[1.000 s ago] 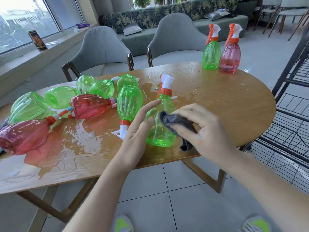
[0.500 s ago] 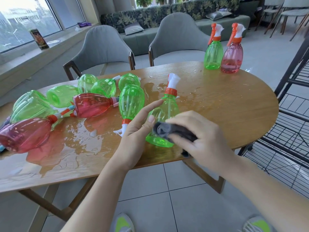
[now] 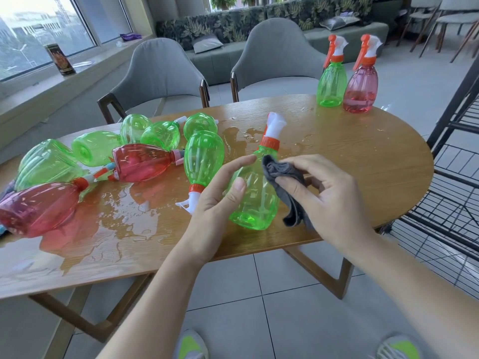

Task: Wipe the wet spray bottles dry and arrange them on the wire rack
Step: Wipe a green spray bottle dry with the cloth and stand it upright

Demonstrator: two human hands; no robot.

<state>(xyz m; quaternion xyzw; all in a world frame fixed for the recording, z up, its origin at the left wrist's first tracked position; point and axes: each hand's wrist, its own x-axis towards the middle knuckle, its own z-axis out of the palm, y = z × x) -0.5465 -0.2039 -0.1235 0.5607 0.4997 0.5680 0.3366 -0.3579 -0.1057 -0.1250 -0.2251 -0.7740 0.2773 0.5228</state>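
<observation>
A: Since the earlier frame we see the green spray bottle lean further, nozzle up and away, its base by the near table edge. Our right hand slid up with the grey cloth, from the belly to the shoulder under the orange collar.

B: Agreed. Biggest first: the wooden table, rounded end on the right, near edge running just under our hands. The right half of the top is bare wood. The black wire rack stands just beyond that rounded end.

A: Left half crowded: a pile of lying bottles, green and red, in a water puddle. One lying green bottle sits just left of ours, nozzle towards us.

B: Far right corner, two upright bottles side by side: green one, red one. Two grey chairs behind the table.

A: Hands. Our left hand cups the bottle's left side, fingers long, thumb on the front.

B: Right hand pinches the cloth, thumb against fingers, pressing it onto the bottle. Cloth tail hangs to the table near the edge.
</observation>
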